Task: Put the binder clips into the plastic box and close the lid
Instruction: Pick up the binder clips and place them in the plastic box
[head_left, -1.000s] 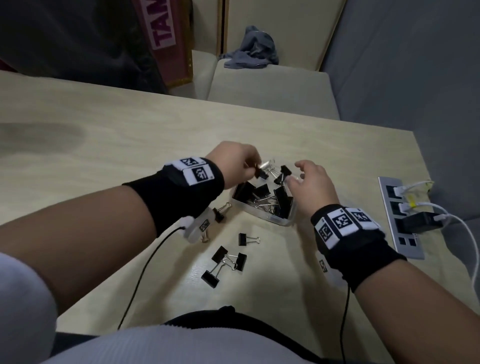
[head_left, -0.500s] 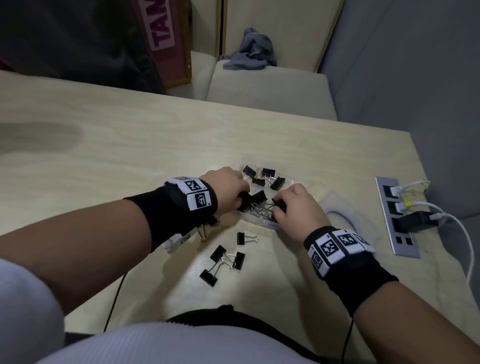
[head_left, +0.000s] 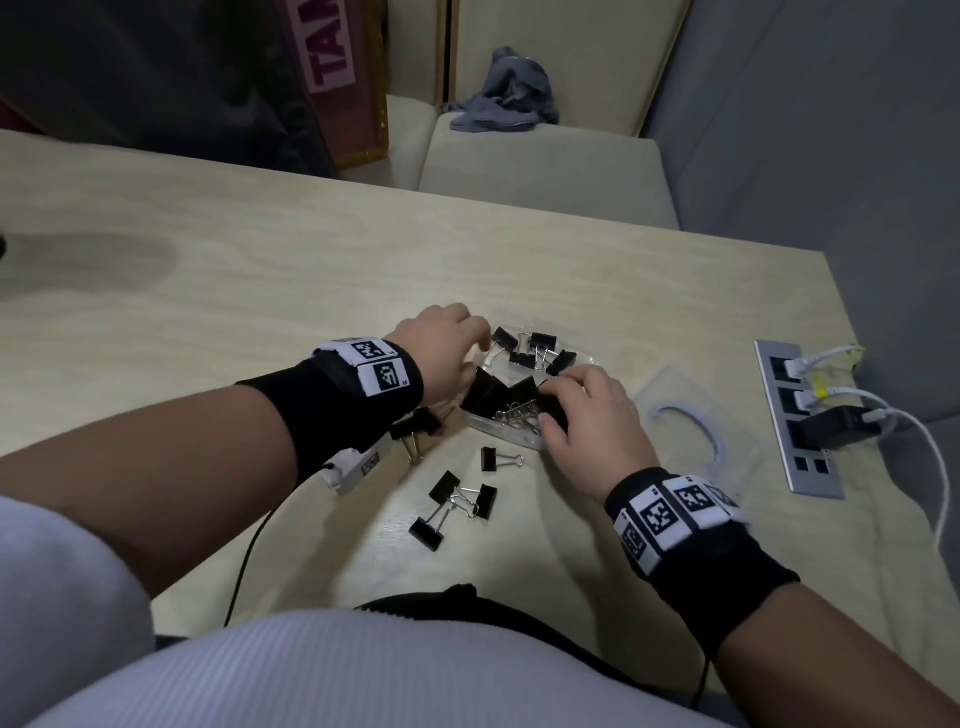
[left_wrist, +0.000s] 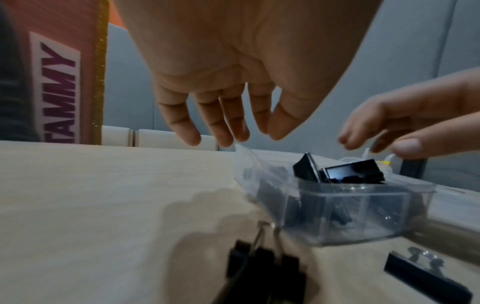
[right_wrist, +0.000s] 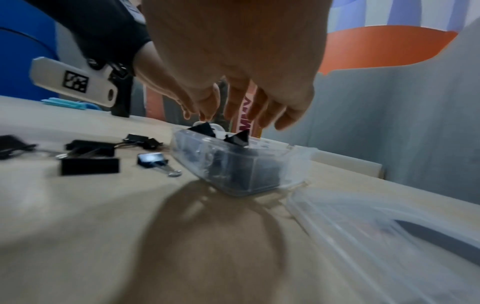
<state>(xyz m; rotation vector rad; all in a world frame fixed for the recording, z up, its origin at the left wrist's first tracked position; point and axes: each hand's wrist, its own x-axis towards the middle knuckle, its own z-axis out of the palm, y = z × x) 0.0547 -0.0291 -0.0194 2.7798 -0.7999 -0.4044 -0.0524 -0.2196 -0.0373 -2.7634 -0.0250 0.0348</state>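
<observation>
A clear plastic box (head_left: 501, 432) stands open on the wooden table, with several black binder clips (head_left: 524, 349) inside. My left hand (head_left: 478, 338) hovers at the box's far left edge, fingers relaxed and empty (left_wrist: 233, 135). My right hand (head_left: 561, 400) reaches over the box's near right part, its fingers (right_wrist: 233, 117) hanging just above the big clips and gripping nothing. The clear lid (head_left: 675, 387) lies flat to the right of the box (right_wrist: 233, 164). Loose clips lie in front of the box: one small (head_left: 496, 460), a linked bunch (head_left: 457, 501), and one under my left wrist (head_left: 418, 426).
A grey power strip (head_left: 800, 421) with plugged white cables sits near the table's right edge. Beyond the far edge are a pale seat with a grey cloth (head_left: 504, 93) and a red sign. My lap is at the table's near edge.
A second ago my left hand held a clip above the box. Both hands then dropped onto the clips in the box. Now the left hand has shifted to the box's far left edge, empty.
</observation>
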